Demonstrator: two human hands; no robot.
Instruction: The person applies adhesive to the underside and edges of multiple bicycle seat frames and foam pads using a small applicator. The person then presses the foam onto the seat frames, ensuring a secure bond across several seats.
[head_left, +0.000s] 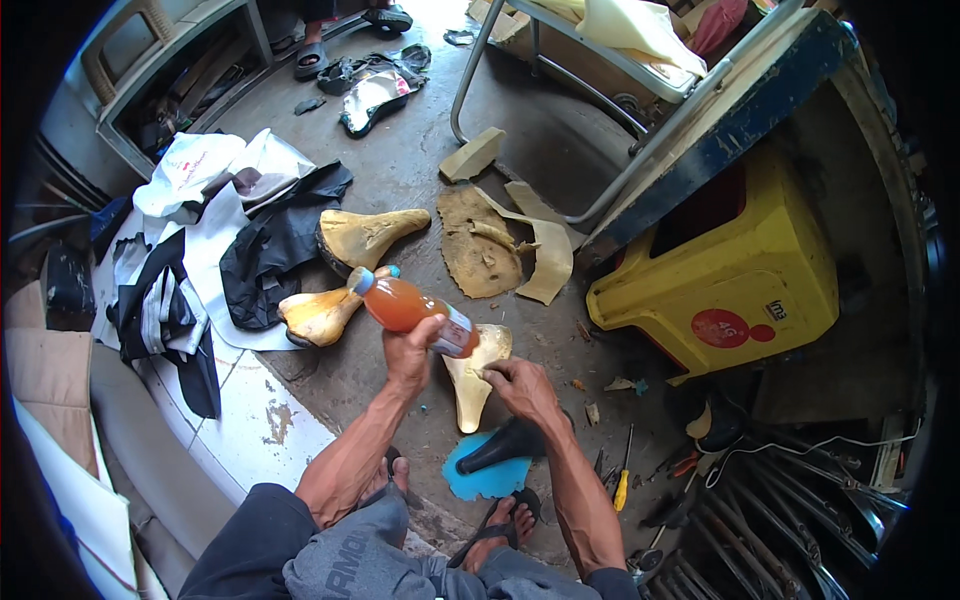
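Knees: grey shorts [350, 560] at the bottom edge, sandalled foot [497, 535] below the hands.
Left hand: left hand [408, 352] clenched round the base end of a plastic bottle [412, 310], held tilted, cap end [362, 281] up-left.
Bottle: orange liquid, nearly full; likely moderately heavy, smooth and somewhat slippery; grip at the labelled lower body looks safest.
Right hand: right hand [520, 385] fingers pressed flat on a tan foam saddle pad [474, 375], just beside the bottle base.
Pad: yellowed foam, looks light, soft, crumbly at edges; best held by the narrow nose.
Below right hand: black saddle shell [510, 442] on a blue sheet [482, 480], looks stiff.
Left of hands: two more foam pads [345, 270], black vinyl [275, 255].
Right of hands: screwdriver [622, 482], yellow plastic stool [735, 275].
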